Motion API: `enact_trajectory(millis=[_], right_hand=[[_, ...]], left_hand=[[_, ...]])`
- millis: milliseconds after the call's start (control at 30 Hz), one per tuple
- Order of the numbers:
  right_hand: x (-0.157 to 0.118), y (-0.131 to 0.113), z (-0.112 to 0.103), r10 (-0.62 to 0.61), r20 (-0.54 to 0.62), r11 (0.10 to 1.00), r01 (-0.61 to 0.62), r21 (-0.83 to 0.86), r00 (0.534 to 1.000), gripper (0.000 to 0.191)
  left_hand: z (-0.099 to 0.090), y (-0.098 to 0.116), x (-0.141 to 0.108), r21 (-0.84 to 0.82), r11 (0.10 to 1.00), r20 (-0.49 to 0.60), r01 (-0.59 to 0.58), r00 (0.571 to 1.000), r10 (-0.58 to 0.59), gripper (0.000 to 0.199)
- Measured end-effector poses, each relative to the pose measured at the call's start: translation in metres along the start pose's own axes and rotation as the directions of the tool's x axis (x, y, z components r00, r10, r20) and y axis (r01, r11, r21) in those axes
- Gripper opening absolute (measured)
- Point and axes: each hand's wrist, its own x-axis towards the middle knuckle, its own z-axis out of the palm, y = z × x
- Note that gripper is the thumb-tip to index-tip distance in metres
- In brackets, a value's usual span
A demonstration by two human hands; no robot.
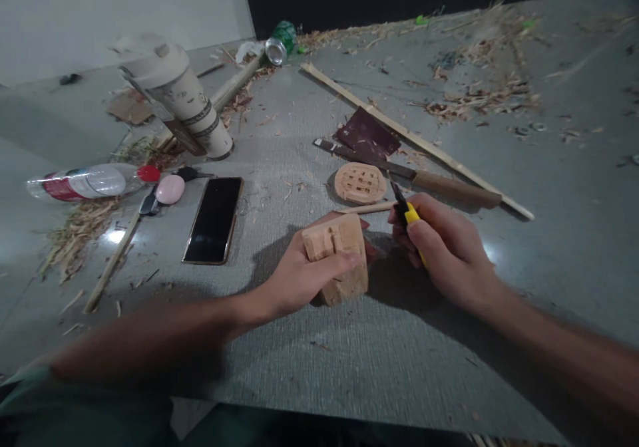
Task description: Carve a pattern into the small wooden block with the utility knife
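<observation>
My left hand (304, 271) is wrapped round a carved wooden block (344, 284), its thumb across the top face, where notches are cut. To the right, my right hand (444, 244) grips a yellow and black utility knife (412, 215), its tip pointing up and left, apart from the block. Just beyond the hands lies an oval wooden piece (360, 182) with several small holes. A thin wooden stick (367, 208) lies between that piece and the block. Behind my right hand rests a long blade with a wooden handle (456, 189), beside dark red sandpaper (369, 132).
A phone (213, 221) lies left of my left hand. Farther left are a plastic bottle (94, 182), a pink round object (170, 189) and stacked paper cups (184, 94). A green can (281, 42), a long wooden strip (419, 142) and shavings (474, 104) lie farther back.
</observation>
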Motion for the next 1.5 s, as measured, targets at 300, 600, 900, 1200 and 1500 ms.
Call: enact_trajectory(millis=[300, 600, 900, 1200, 1500], right_hand=[[-0.0009, 0.0023, -0.0001, -0.003, 0.008, 1.0, 0.003, 0.009, 1.0, 0.031], [0.0001, 0.0004, -0.0006, -0.005, 0.006, 1.0, 0.005, -0.008, 1.0, 0.033], [0.0015, -0.0001, -0.0005, -0.015, 0.009, 1.0, 0.015, -0.021, 1.0, 0.033], [0.0024, -0.002, -0.0006, -0.029, 0.014, 0.999, 0.03, -0.042, 0.999, 0.032], [0.002, -0.0022, -0.0012, -0.016, 0.019, 0.999, 0.017, -0.044, 1.0, 0.033]], left_hand=[[0.0016, 0.0022, -0.0001, 0.022, 1.0, -0.008, -0.003, 1.0, 0.004, 0.033], [-0.0017, -0.003, 0.0008, 0.044, 0.999, -0.022, -0.033, 0.999, 0.034, 0.026], [0.0004, 0.0004, 0.0001, 0.007, 1.0, -0.007, -0.01, 1.0, 0.01, 0.029], [-0.0017, -0.0021, 0.0006, 0.009, 1.0, 0.015, -0.028, 0.999, 0.028, 0.025], [-0.0001, -0.0006, 0.0003, -0.011, 1.0, 0.011, -0.01, 1.0, 0.01, 0.028]])
